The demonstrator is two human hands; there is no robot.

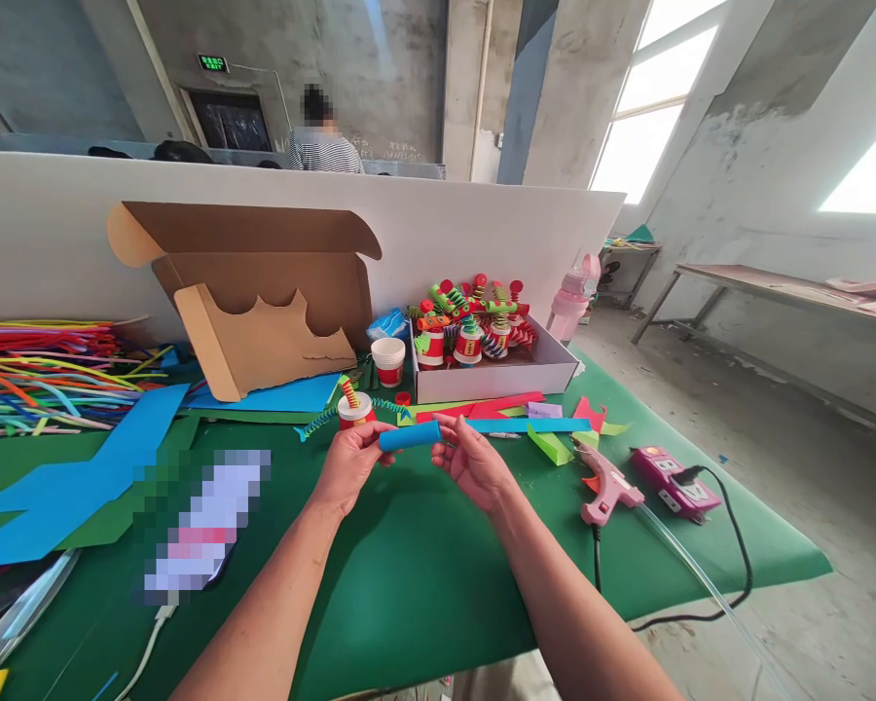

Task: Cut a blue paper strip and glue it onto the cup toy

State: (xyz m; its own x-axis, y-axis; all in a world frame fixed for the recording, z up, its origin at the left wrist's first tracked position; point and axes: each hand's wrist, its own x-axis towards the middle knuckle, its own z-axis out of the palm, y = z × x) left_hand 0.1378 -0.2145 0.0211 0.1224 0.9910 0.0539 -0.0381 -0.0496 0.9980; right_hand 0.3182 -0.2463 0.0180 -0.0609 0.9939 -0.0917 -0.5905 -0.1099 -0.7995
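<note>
Between my two hands, above the green tabletop, is a blue paper tube (411,436). My left hand (350,462) pinches its left end between thumb and fingers. At the other end, my right hand (478,462) has curled fingers and thumb against the tube. A long blue paper strip (526,425) runs rightward behind my right fingers; whether it joins the tube I cannot tell. Just beyond my left hand stands a red-and-white paper cup (355,411) with pleated paper arms. Another red-and-white cup (388,362) stands farther back.
A white box (492,382) holds several decorated cup figures. A pink glue gun (609,487) and a pink power strip (675,484) with a cord lie right. Paper scraps (551,446) lie ahead. Left are a phone (204,521), blue paper (117,467), pipe cleaners (51,375) and an open cardboard box (263,331).
</note>
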